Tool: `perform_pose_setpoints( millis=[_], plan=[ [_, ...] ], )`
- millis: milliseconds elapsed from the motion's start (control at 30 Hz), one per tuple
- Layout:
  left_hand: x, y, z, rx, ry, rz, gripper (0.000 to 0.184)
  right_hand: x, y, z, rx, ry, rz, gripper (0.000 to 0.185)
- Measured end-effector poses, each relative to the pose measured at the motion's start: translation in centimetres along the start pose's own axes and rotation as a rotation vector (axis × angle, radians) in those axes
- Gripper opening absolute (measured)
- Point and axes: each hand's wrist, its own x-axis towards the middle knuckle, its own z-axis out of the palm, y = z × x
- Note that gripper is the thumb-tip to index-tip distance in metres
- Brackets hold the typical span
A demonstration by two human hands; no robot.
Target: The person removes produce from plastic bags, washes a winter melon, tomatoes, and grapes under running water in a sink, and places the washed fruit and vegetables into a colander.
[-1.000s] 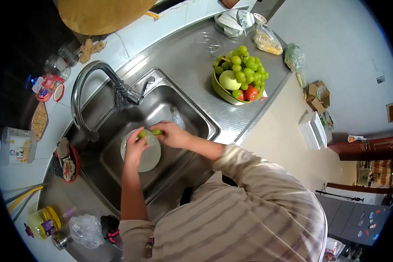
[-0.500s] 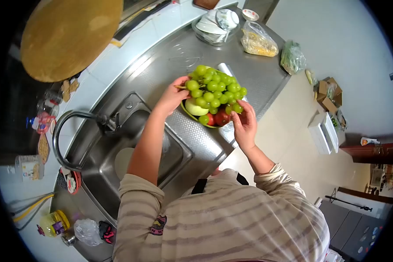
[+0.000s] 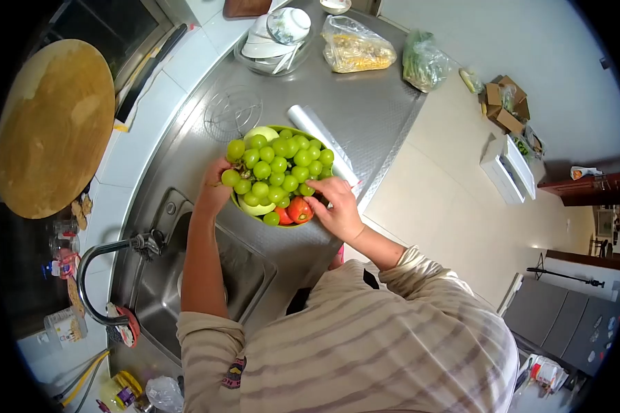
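Observation:
A large bunch of green grapes [image 3: 280,164] lies heaped over a green-rimmed bowl [image 3: 293,226]. Under and around it show a red fruit [image 3: 300,210] and pale green fruit [image 3: 262,133]. My left hand [image 3: 215,189] is closed at the stem end of the bunch, its fingertips partly hidden behind grapes. On the opposite side, my right hand [image 3: 339,210] has its curled fingers against the grapes, with the thumb close to the red fruit.
A roll of plastic wrap [image 3: 322,141] lies beside the bowl, near a wire rack [image 3: 233,112]. Dishes fill a glass bowl [image 3: 274,58]; a bag of corn [image 3: 357,51] and bagged greens [image 3: 424,60] stand farther back. The sink [image 3: 165,289] and faucet [image 3: 93,258] are at left.
My view has shifted, so the counter appears lower and farther left. My left hand has lowered beside the bunch, and the grapes sit more spread over the bowl.

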Motion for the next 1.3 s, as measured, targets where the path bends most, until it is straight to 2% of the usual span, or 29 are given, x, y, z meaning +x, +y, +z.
perform_pose_setpoints(
  millis=[67, 133, 233, 267, 333, 367, 433, 467, 533, 567, 600, 633, 667, 733, 767, 800, 900, 1000, 1167, 1300],
  plan=[
    [-0.1, -0.9, -0.1, 0.124, 0.016, 0.041, 0.012, 0.1, -0.5, -0.7, -0.035, -0.016, -0.014, 0.027],
    [-0.5, -1.2, 0.5, 0.248, 0.159, 0.182, 0.012, 0.3, -0.4, -1.3, -0.066, -0.038, -0.038, 0.025],
    [-0.6, -1.0, 1.7, 0.250, 0.235, 0.251, 0.011, 0.5, 0.0, -2.2, -0.098, -0.101, -0.053, 0.029],
    [-0.8, -1.0, 1.7, 0.253, 0.245, 0.245, 0.011, 0.6, 0.4, -2.1, -0.091, -0.109, -0.059, 0.029],
    [-1.2, -1.4, 1.8, 0.162, 0.273, -0.017, 0.021, 0.7, 1.0, -1.7, 0.026, -0.040, 0.084, 0.030],
    [-1.4, -1.6, 1.8, 0.161, 0.283, -0.025, 0.021, 0.6, 1.2, -1.8, 0.085, -0.049, 0.153, 0.028],
    [-1.6, -2.1, 1.7, -0.228, 0.293, 0.052, 0.035, 0.7, 1.8, -1.9, 0.153, 0.003, 0.188, 0.027],
    [-1.8, -2.8, 1.6, -0.229, 0.303, 0.051, 0.035, 0.7, 2.2, -2.0, 0.214, 0.065, 0.228, 0.026],
    [-2.7, -5.6, 1.6, -0.272, 0.456, 0.028, 0.041, 0.5, 3.7, -1.5, 0.269, 0.074, 0.255, 0.030],
    [-3.2, -6.8, 1.9, -0.272, 0.463, 0.028, 0.041, 0.6, 4.5, -1.0, 0.411, 0.096, 0.377, 0.035],
    [-3.9, -7.7, 2.4, -0.335, 0.501, -0.078, 0.039, 0.9, 5.1, -0.6, 0.553, 0.119, 0.500, 0.041],
    [-4.5, -7.8, 2.7, -0.398, 0.539, -0.182, 0.038, 1.5, 5.2, -0.6, 0.706, 0.046, 0.619, 0.050],
    [-5.1, -8.0, 3.4, -0.399, 0.547, -0.179, 0.038, 1.8, 5.7, -0.1, 0.708, 0.039, 0.613, 0.050],
    [-5.8, -7.0, 6.1, -0.993, 0.421, -0.263, 0.040, 2.1, 6.6, 1.1, 1.034, 0.014, 0.841, 0.056],
    [-6.0, -6.5, 6.8, -0.994, 0.429, -0.257, 0.040, 2.4, 6.8, 1.4, 1.082, -0.048, 0.847, 0.064],
    [-6.1, -5.3, 7.4, -1.020, 0.457, -0.238, 0.041, 2.8, 6.4, 1.4, 1.083, -0.057, 0.842, 0.064],
    [-6.1, -4.8, 8.4, -1.125, 0.470, -0.191, 0.043, 3.5, 4.7, 0.9, 1.380, -0.046, 0.852, 0.060],
    [-5.7, -5.0, 8.9, -1.218, 0.454, -0.135, 0.045, 3.5, 4.5, 1.2, 1.454, -0.056, 0.837, 0.059],
    [-4.9, -4.8, 8.5, -1.255, 0.456, -0.096, 0.046, 4.1, 3.3, 1.4, 1.349, -0.077, 0.860, 0.057],
    [-5.1, -3.6, 8.1, -1.259, 0.539, -0.091, 0.046, 5.4, 2.9, 1.6, 1.363, -0.111, 0.852, 0.057]
  ],
)
